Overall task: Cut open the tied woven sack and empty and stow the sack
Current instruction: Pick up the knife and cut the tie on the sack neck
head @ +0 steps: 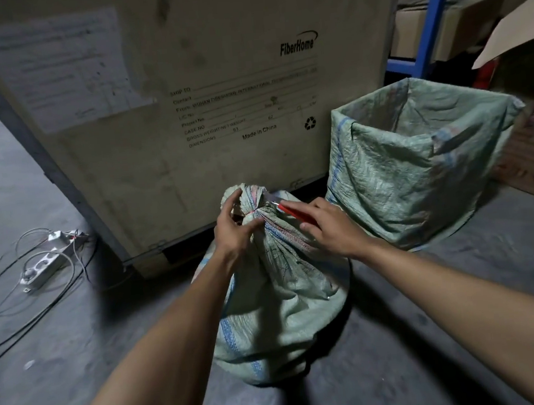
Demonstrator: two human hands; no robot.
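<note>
The tied sack (277,286) stands on the floor before a crate (183,89). The left hand (234,230) pinches its gathered neck; the right hand (328,225) grips a red cutter (292,211) at the tie (253,210). Slice only the cord (blade angled away from fingers).

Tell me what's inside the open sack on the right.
Only the open sack's bare woven inner wall shows near the rim; lower down, its front wall blocks the view. The tied sack remains closed, contents hidden.

Warehouse storeroom, big shipping crate (183,96), blue racking (433,16), cardboard boxes (450,24)
</note>
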